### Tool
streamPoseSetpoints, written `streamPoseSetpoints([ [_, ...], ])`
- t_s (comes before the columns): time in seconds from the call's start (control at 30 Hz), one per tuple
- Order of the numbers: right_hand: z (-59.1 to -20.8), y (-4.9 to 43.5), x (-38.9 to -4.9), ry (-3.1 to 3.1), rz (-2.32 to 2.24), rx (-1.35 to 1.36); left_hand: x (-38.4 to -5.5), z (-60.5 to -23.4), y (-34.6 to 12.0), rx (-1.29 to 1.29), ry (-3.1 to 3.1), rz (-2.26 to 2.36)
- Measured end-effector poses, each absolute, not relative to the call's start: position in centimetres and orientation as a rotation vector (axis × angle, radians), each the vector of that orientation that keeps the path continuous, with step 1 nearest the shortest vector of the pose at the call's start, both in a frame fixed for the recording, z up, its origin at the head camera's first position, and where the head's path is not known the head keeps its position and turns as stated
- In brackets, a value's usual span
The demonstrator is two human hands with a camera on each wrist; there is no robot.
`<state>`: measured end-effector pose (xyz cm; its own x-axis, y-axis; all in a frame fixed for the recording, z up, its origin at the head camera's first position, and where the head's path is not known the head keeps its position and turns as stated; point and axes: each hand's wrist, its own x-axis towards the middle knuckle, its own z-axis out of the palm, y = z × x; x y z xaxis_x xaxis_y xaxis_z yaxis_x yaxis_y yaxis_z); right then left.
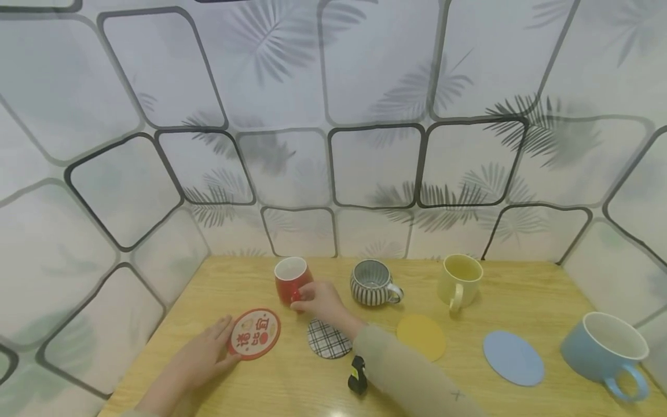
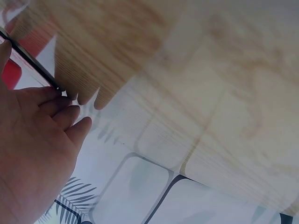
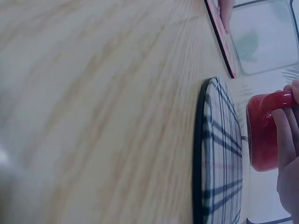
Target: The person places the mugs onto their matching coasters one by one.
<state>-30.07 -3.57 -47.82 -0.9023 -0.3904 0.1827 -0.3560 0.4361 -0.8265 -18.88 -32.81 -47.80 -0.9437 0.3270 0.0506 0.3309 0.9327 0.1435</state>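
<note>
A red mug [image 1: 292, 284] with a white inside stands upright toward the back left of the wooden table. My right hand [image 1: 324, 302] pinches its handle, fingers through the loop in the right wrist view [image 3: 287, 135]. Whether the mug's base touches the table I cannot tell. At the left, my left hand [image 1: 200, 353] holds the edge of a round red-rimmed coaster [image 1: 255, 334] with printed characters, fingertips at its left side and thumb at its lower edge. Between the mug and my right forearm lies a black-and-white plaid coaster [image 1: 328, 341], partly covered by the right arm.
A striped grey mug [image 1: 371, 286] and a yellow mug [image 1: 460, 281] stand along the back. Yellow [image 1: 421, 337] and blue [image 1: 513, 358] coasters lie in front. A blue mug [image 1: 599, 347] is far right. A small black object [image 1: 357, 376] lies beside the right sleeve. Patterned walls surround the table.
</note>
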Motion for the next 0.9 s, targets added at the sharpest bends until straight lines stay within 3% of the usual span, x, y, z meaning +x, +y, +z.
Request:
streamPoseSetpoints([
  [0.9, -46.2, -5.2, -26.6, 2.5, -1.711, -0.739, -19.1, -47.8, -32.7, -0.498, -3.102, -0.254],
])
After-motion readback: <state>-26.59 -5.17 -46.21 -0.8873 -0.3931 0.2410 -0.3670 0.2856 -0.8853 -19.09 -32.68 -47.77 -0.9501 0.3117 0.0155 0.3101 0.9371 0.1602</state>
